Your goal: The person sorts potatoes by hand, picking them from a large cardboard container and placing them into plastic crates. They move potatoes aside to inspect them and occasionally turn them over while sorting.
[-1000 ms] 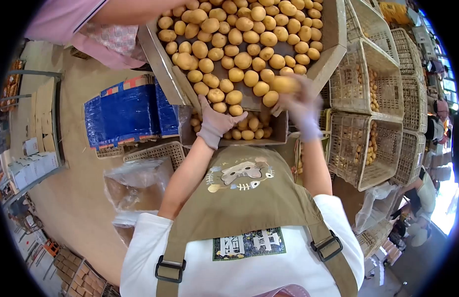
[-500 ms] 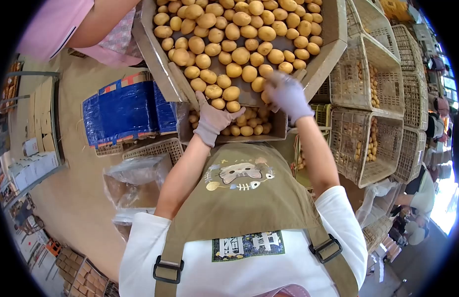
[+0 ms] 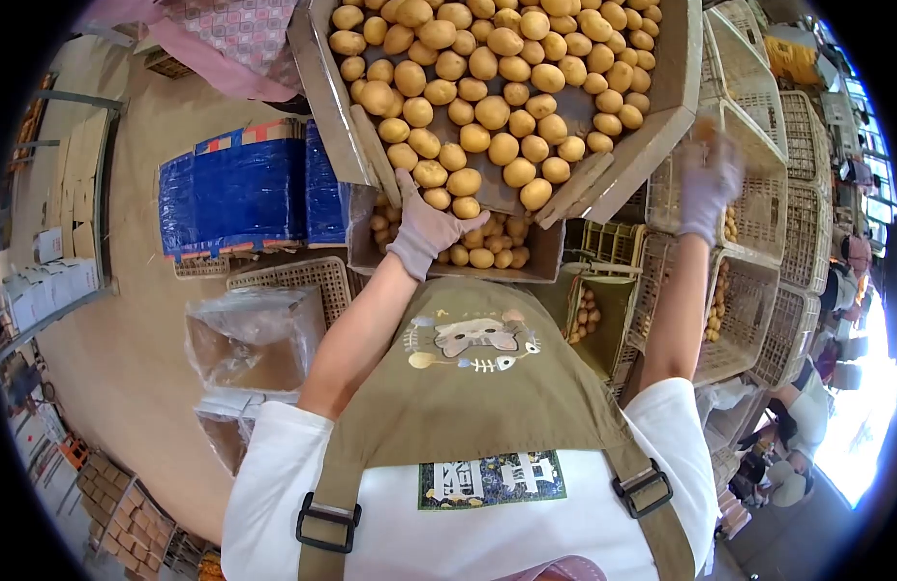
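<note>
Many round yellow-brown potatoes (image 3: 492, 112) lie on a tray with raised sides (image 3: 642, 160) that narrows toward me. My gloved left hand (image 3: 432, 230) is at the tray's lower left corner, thumb and a finger spread around the lowest potatoes, holding none. Below the tray's mouth, a box (image 3: 550, 257) holds more potatoes, partly hidden by my left hand. My gloved right hand (image 3: 712, 184), blurred by motion, is over the plastic crates at the right. A smeared brown, potato-like thing shows at its fingertips.
Stacked plastic crates (image 3: 799, 232) stand at the right, some with potatoes. A yellow-green crate (image 3: 603, 310) with potatoes is beside my apron. Blue-wrapped boxes (image 3: 235, 194) and a plastic-lined box (image 3: 259, 339) are at the left. Another person's patterned garment (image 3: 237, 44) shows at the upper left.
My right hand has moved from over the tray's lower right to above the crates. My left hand stays at the tray's mouth. The other person's arm has left the view.
</note>
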{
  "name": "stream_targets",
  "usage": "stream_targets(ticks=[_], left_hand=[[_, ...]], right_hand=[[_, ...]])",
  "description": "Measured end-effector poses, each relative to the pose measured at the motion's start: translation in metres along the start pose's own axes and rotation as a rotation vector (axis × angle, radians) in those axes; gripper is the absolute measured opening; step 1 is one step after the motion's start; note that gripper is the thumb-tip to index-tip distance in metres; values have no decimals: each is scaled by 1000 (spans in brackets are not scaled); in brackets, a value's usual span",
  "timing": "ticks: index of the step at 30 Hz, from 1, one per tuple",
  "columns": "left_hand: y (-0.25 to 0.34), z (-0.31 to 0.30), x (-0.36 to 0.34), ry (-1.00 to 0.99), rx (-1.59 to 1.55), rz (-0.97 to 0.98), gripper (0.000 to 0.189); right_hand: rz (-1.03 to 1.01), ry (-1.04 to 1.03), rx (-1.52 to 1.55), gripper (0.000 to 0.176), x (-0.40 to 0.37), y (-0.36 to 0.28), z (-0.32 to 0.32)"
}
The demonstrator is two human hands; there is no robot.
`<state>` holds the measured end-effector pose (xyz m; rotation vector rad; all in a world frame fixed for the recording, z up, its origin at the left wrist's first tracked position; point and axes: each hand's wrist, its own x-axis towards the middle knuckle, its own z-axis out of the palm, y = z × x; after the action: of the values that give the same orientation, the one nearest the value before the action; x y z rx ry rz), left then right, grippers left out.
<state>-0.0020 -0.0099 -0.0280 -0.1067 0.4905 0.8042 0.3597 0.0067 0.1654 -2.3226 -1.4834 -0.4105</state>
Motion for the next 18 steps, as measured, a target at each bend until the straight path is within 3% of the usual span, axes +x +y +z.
stream_targets(ticks=[2, 3, 4, 5, 7, 8, 10, 11, 12, 13, 14, 15, 16, 18], left_hand=[[6, 23, -4, 46, -175, -76, 97], [4, 26, -5, 88, -182, -75, 95], [-2, 6, 3, 35, 68, 2, 93], [-13, -34, 16, -20, 318, 77, 91], [-13, -45, 15, -4, 561, 101, 83], [-8, -21, -2, 75, 551, 48, 77], [4, 16, -28, 238, 520, -51, 66], [6, 0, -24, 264, 282, -57, 60], [4, -18, -19, 191, 497, 46, 64], [6, -7, -21, 141, 706, 164, 69], [5, 7, -17, 316, 351, 33, 74], [4, -38, -2, 218, 499, 118, 79], [5, -29, -2, 236, 439, 101, 81], [9, -11, -3, 274, 317, 69, 85]], right_hand=[[-140, 172, 25, 51, -10, -10, -10], [-211, 142, 38, 52, -21, -19, 0], [-281, 111, 52, 54, -33, -28, 9], [-291, -193, 216, 54, -44, -69, 4], [-538, -338, 195, 42, -88, -101, 43], [-620, -420, 114, 41, -103, -108, 55], [-311, -692, 238, 45, -85, -121, 55], [-156, -829, 297, 47, -78, -127, 57], [-290, -420, 218, 52, -89, -127, 70], [-387, -498, 97, 53, -102, -134, 73], [-480, -561, -26, 55, -114, -142, 73], [-536, -669, 122, 46, -120, -139, 73], [-728, -647, 185, 39, -120, -129, 74], [-406, -832, 478, 31, -113, -119, 85]])
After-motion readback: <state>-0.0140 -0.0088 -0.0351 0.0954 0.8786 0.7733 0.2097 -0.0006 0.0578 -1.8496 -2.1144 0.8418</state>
